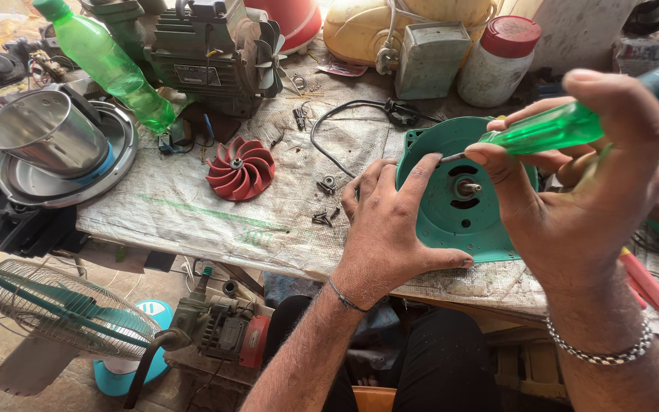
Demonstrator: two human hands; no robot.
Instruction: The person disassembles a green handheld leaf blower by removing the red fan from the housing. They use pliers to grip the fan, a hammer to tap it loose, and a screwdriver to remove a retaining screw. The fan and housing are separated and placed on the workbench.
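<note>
My left hand [390, 221] rests flat against the left rim of a teal round motor housing [451, 217] with a metal shaft at its centre. My right hand [581, 183] grips a screwdriver with a translucent green handle [547, 130]; its metal tip points left at the housing's upper rim, beside my left index finger. A red plastic impeller [239, 168] lies on the white woven sheet to the left. Several small dark screws [323, 217] and a washer lie between impeller and housing.
A green plastic bottle [108, 65], a grey motor unit [207, 49], a steel pot on a lid [47, 133], a white jar with red cap [501, 61] and a black cable [345, 122] crowd the bench. A table fan [62, 317] lies on the floor.
</note>
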